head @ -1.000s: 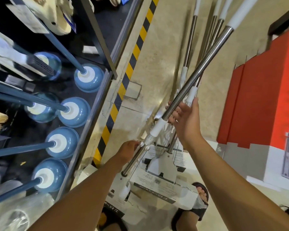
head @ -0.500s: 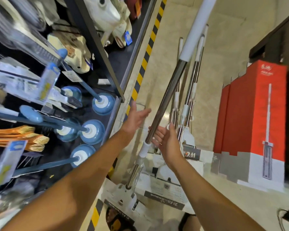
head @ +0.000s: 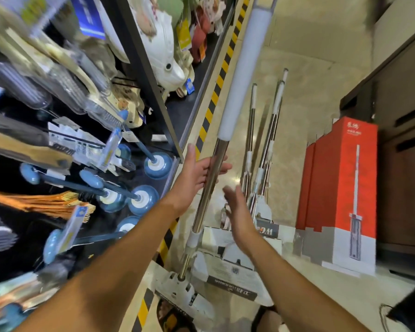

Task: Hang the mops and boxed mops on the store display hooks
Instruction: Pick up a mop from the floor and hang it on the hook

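Observation:
I hold one mop (head: 240, 77) nearly upright; it has a white foam grip above, a steel pole and a white flat head near the floor. My left hand (head: 198, 174) grips the steel pole just below the foam grip. Just right of the pole, apart from it, my right hand (head: 238, 213) is off the mop with straight fingers. Several more mops (head: 261, 164) lean against the wall behind, their heads on packaged mop pads. Two red mop boxes (head: 343, 188) stand on the floor at the right.
A dark display rack (head: 151, 75) fills the left, hung with blue plungers (head: 157, 162), brushes and packaged goods. A yellow-black hazard stripe (head: 213, 99) runs along its base. A dark cabinet (head: 403, 149) stands behind the boxes. My sandalled foot shows at the bottom.
The mop has been swung from slanting to nearly upright and raised. My left hand let go low on the pole and took hold higher up; my right hand released it and opened.

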Demonstrator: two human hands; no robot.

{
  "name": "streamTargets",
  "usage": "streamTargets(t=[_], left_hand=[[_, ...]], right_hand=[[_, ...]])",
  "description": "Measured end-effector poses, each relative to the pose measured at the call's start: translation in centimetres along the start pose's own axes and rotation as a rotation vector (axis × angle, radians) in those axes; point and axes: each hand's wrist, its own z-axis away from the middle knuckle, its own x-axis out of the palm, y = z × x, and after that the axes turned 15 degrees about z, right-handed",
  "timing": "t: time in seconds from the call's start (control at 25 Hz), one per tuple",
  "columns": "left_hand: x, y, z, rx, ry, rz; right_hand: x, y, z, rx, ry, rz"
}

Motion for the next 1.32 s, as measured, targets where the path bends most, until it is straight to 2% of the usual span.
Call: streamTargets(t=[0.12,0.28,0.44,0.56,0.72,1.12,1.32], left_hand=[[0.5,0.7,2.2,-0.042,0.025,-0.002],[0.5,0.5,5.4,-0.074,0.105,0.024],[0.5,0.6,9.0,-0.089,0.164,0.009],[0.0,0.8,11.9,-0.111,0.161,-0.223],[-0.3,1.5,17.0,-0.025,0.112,-0.432],[1.2,0.7,31.0,0.085,0.199,-0.541],[4.4,-1.3,36.2,0.119,0.359,-0.660]], right_hand=[[-2.6,-8.4,2.5,-0.202,0.076,-0.032],[-3.8,-20.4,6.8,-0.488,-0.017,-0.104],[-1.9,-25.7,12.7,-0.614,-0.043,0.090],[-0.5,-24.8,16.4,-0.681,-0.013,0.351],[0.3,-23.0,21.3,-0.737,-0.068,0.402],[3.1,-18.7,34.7,-0.864,-0.084,0.617],[2.3,-16.9,38.7,-1.008,-0.240,0.688]])
